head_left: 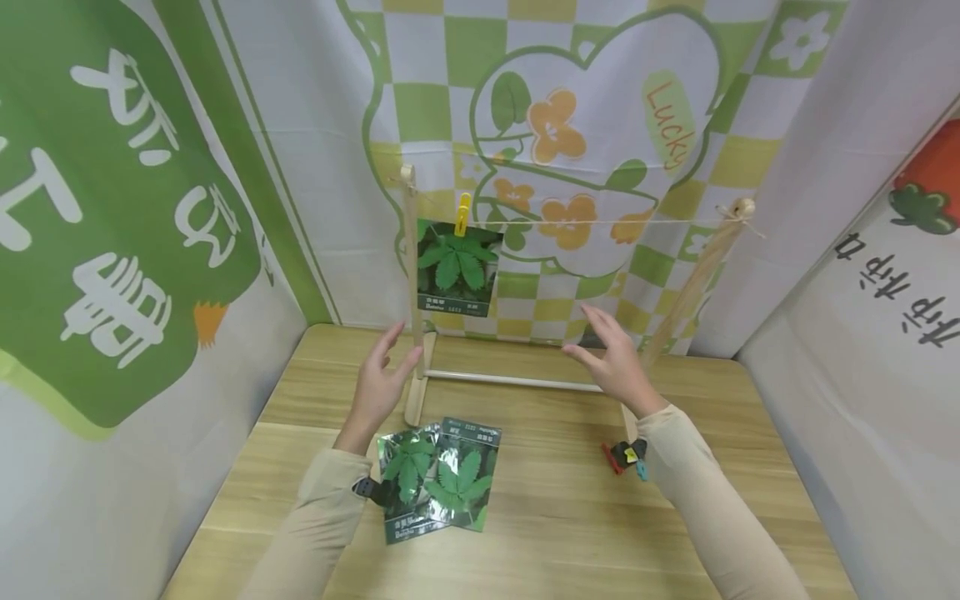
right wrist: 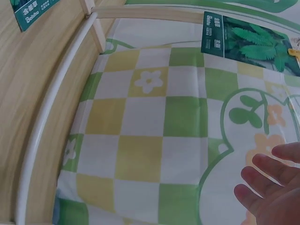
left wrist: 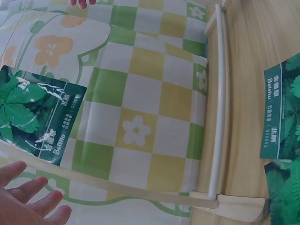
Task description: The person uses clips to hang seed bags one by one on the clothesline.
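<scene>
A green leaf-printed packet point(head_left: 456, 271) hangs from a string point(head_left: 600, 222) by a yellow clip point(head_left: 462, 214), close to the left post of a wooden stand point(head_left: 411, 275). My left hand point(head_left: 378, 385) is raised beside that post with fingers spread, holding nothing; in the left wrist view its fingers point(left wrist: 33, 194) are below the hanging packet point(left wrist: 40, 112). My right hand point(head_left: 617, 362) is raised near the right post, fingers apart and empty. On the table, two similar packets point(head_left: 468, 475) overlap near my left wrist.
Several small clips point(head_left: 627, 455), red, black and teal among them, lie by the right foot of the stand, beside my right forearm. A white rod point(head_left: 517, 381) joins the stand's feet low down. Behind hangs a checkered curtain point(head_left: 420, 108); printed cloths flank the wooden table point(head_left: 562, 517).
</scene>
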The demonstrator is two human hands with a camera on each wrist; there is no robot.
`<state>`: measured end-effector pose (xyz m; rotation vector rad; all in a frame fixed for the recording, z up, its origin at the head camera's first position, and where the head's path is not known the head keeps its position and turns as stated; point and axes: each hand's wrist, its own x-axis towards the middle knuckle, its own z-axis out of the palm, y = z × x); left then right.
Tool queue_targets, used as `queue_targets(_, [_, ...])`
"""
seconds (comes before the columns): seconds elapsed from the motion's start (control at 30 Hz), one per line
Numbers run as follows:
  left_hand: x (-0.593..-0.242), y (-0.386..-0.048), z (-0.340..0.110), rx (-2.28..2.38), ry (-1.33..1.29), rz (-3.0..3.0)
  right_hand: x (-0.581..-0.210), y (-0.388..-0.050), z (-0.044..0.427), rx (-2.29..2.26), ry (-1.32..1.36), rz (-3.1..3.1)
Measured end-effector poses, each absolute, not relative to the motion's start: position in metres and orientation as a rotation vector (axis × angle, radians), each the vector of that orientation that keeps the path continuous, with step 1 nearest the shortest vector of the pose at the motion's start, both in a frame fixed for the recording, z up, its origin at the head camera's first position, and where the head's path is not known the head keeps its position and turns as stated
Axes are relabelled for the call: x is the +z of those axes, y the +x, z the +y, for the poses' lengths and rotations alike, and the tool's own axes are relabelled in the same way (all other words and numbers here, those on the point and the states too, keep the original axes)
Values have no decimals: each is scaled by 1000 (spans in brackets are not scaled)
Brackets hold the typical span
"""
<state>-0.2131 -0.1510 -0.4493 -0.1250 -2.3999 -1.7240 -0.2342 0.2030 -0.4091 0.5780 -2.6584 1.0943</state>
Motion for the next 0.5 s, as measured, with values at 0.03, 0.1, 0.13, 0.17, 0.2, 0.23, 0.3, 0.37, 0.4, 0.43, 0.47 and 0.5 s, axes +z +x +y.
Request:
queue_targets(0.03, [-451, -212, -151, -1726, -122, -2399, -410, -234, 204, 1092, 577, -2660])
queue_targets(0.1, [-454, -212, -152, -1732, -115, -2398, -413, -234, 206, 1087, 566, -2664])
queue_targets(0.13, [-456, -211, -153, -1735, -111, -2399, -414, -233, 207, 1084, 558, -2667])
queue_targets(0.17, [-457, -210, -153, -1739, -107, -2401, -415, -233, 208, 1082, 550, -2670])
queue_targets(0.2, [-459, -210, -154, -1740, -97, -2403, -417, -233, 208, 1083, 542, -2673])
queue_targets(0.23, [-461, -209, -154, -1739, -87, -2407, -418, -232, 209, 1085, 537, -2677])
queue_targets(0.3, [-464, -208, -155, -1732, -68, -2415, -422, -232, 210, 1098, 517, -2688])
queue_targets(0.37, [-467, -206, -156, -1727, -53, -2422, -427, -231, 212, 1113, 498, -2696])
queue_targets(0.4, [-468, -205, -155, -1728, -46, -2425, -430, -230, 213, 1126, 486, -2697])
queue_targets(0.43, [-469, -204, -155, -1731, -40, -2427, -432, -229, 214, 1134, 475, -2699])
queue_targets(0.47, [-471, -204, -155, -1734, -42, -2427, -435, -228, 215, 1143, 461, -2698])
queue_targets(0.5, [-473, -203, -155, -1742, -37, -2426, -437, -227, 216, 1149, 453, -2698])
